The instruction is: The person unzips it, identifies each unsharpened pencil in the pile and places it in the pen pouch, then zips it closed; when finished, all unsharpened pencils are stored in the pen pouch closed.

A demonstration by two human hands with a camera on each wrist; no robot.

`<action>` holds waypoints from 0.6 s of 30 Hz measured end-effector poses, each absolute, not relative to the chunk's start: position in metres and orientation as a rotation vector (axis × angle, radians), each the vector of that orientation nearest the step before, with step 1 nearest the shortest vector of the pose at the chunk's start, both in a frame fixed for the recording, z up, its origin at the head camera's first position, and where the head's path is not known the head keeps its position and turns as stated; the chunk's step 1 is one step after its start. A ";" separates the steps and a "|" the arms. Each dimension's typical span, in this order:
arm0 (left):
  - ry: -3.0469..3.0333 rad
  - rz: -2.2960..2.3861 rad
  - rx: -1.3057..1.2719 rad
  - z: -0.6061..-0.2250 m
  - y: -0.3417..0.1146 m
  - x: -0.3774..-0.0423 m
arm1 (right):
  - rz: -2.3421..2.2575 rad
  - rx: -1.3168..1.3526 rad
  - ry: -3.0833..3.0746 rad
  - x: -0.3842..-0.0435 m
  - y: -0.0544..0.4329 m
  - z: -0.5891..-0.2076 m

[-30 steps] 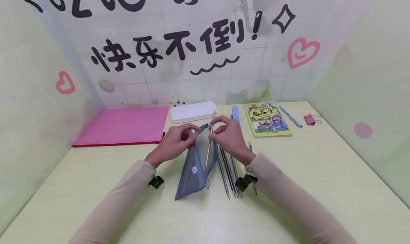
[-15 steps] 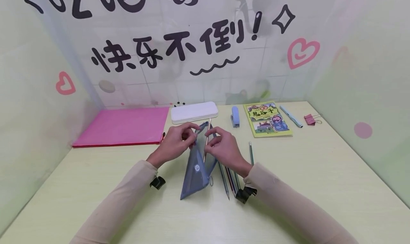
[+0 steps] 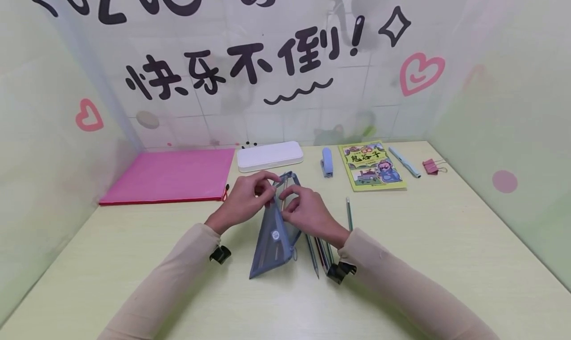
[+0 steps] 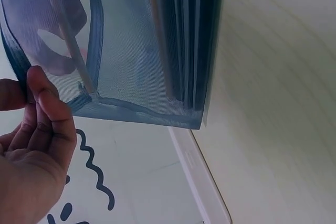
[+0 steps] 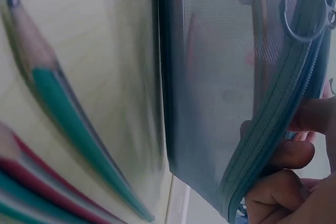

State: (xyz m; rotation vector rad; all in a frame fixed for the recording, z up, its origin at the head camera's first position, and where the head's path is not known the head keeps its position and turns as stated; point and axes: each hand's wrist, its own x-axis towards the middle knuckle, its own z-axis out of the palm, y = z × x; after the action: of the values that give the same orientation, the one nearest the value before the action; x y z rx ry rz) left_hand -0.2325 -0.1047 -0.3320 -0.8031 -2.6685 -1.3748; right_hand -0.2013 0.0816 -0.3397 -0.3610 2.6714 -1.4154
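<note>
A blue mesh zip pencil case stands tilted on the table with its zip side open. My left hand pinches the zip edge of its mouth between thumb and fingers. My right hand reaches into the mouth and pinches a slim light-coloured pencil, most of it inside the case. Through the mesh in the left wrist view, that pencil slants between the fingers, and several other pencils stand along the far side. A ring zip pull hangs at the case's edge.
Several pencils lie right of the case, partly under my right wrist; another pencil lies farther right. Behind are a pink folder, white box, blue stapler, yellow booklet, light-blue pen and pink binder clip.
My right hand has moved left and down, sliding the pencil deeper into the case. The case has shifted slightly right, while my left hand has kept its hold on the edge.
</note>
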 end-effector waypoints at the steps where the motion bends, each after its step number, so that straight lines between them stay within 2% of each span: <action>1: -2.668 -1.376 -0.806 -0.332 -0.105 -0.233 | -1.403 -0.374 2.672 -0.201 0.083 -0.339; 8: -2.677 -1.397 -0.788 -0.331 -0.107 -0.234 | -1.420 -0.518 2.728 -0.191 0.098 -0.337; 18: -2.673 -1.409 -0.765 -0.329 -0.112 -0.235 | -1.431 -0.698 2.653 -0.151 0.113 -0.340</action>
State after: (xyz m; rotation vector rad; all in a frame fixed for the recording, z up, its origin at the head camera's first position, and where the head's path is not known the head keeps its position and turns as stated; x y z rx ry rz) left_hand -0.2349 -0.1116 -0.3292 -0.7651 -2.6730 -1.4090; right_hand -0.1508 0.1130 -0.3403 -0.6983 2.6533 -1.4306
